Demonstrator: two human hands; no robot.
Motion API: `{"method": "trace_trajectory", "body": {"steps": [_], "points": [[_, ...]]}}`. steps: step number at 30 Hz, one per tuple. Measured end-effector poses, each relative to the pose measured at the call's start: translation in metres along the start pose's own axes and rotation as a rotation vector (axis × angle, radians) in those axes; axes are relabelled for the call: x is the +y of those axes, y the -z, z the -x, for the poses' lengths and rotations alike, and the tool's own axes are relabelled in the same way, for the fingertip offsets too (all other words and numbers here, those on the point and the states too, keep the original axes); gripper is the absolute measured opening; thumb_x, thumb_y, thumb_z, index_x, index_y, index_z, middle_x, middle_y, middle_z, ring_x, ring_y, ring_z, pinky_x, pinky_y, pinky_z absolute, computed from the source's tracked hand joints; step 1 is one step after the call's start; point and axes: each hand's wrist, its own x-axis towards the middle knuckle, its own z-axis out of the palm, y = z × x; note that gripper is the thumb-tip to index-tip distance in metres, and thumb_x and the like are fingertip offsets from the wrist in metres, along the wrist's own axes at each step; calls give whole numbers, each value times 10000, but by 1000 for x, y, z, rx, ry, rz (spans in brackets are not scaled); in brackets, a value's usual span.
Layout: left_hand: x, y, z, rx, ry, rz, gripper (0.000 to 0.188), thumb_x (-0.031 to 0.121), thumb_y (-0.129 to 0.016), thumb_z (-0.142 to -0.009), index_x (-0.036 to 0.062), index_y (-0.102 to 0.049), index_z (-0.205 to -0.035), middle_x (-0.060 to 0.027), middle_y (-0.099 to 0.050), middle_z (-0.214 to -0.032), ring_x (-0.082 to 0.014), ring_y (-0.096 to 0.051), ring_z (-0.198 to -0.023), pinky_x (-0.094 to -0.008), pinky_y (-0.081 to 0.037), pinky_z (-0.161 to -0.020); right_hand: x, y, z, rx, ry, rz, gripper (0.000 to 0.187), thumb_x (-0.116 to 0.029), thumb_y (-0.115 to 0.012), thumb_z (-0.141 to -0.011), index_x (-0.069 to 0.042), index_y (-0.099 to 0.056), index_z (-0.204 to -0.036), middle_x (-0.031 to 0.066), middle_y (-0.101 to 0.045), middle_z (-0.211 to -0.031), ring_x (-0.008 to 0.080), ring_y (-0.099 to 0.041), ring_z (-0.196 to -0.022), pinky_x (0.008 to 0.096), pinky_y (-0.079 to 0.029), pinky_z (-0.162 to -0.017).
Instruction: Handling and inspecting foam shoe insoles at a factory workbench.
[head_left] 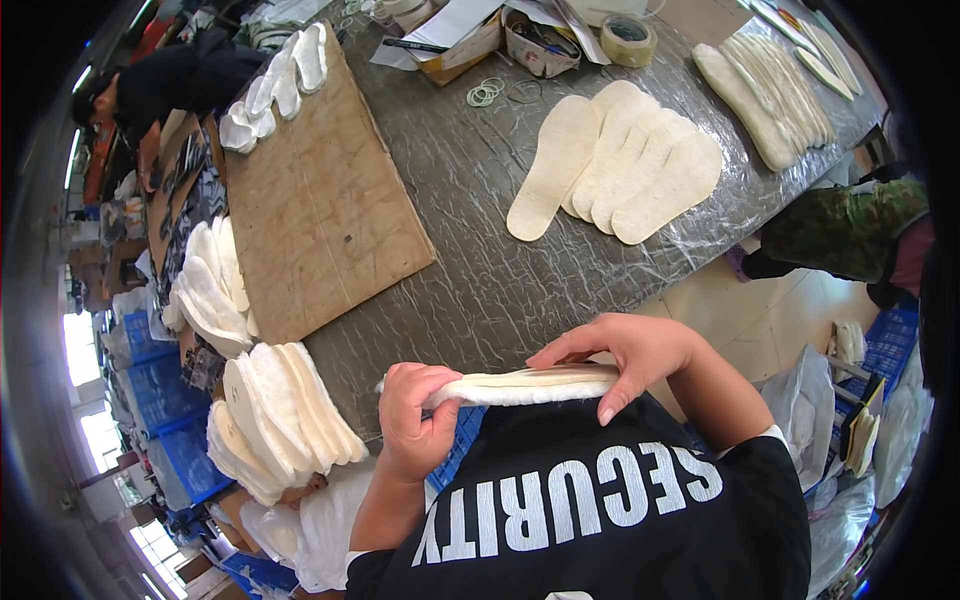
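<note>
In front of my chest, at the near table edge, a small stack of cream fleece insoles (525,388) is held level, edge-on to me. My left hand (413,412) grips one end, with fingers curled over it and thumb below. Around the other end my right hand (632,357) is closed, its fingers on top and the thumb along the near side. Beyond them, several flat cream insoles (655,180) lie fanned out on the dark table (470,220). A thick bundle of fleece insoles (285,415) sits to the left of my left hand.
A brown board (325,200) covers the table's left part, with white insoles (285,85) on its far edge. Further back are a tape roll (628,42), rubber bands (486,93) and another insole row (765,100). People stand at far left (175,80) and right (850,235).
</note>
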Motion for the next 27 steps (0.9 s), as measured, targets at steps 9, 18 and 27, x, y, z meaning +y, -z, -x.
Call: {"method": "trace_trajectory", "body": {"steps": [9, 18, 27], "points": [[-1, 1, -5, -68, -139, -34, 165, 11, -682, -824, 68, -573, -934, -121, -669, -926, -267, -600, -774, -370, -465, -719, 7, -6, -11, -17, 5, -95, 557, -313, -731, -848, -3, -544, -1273, 121, -641, -1149, 210, -615, -1041, 341, -493, -889], [16, 1, -23, -93, -61, 72, 234, 165, -764, -736, 95, -632, -917, -78, -657, -1008, -239, -587, -838, -451, -436, -825, 42, -34, -40, 5, -259, -611, 208, -148, -610, -942, -32, -581, -1111, 17, -618, -1029, 79, -572, -948, 243, -479, -814], [21, -4, -24, -376, -236, -311, 107, 131, -720, -722, 127, -682, -821, 20, -625, -925, -158, -546, -894, -478, -371, -937, 39, -35, -37, 56, -183, -473, 201, -180, -586, -954, -33, -583, -1091, 7, -611, -1013, 69, -553, -935, 243, -459, -816]]}}
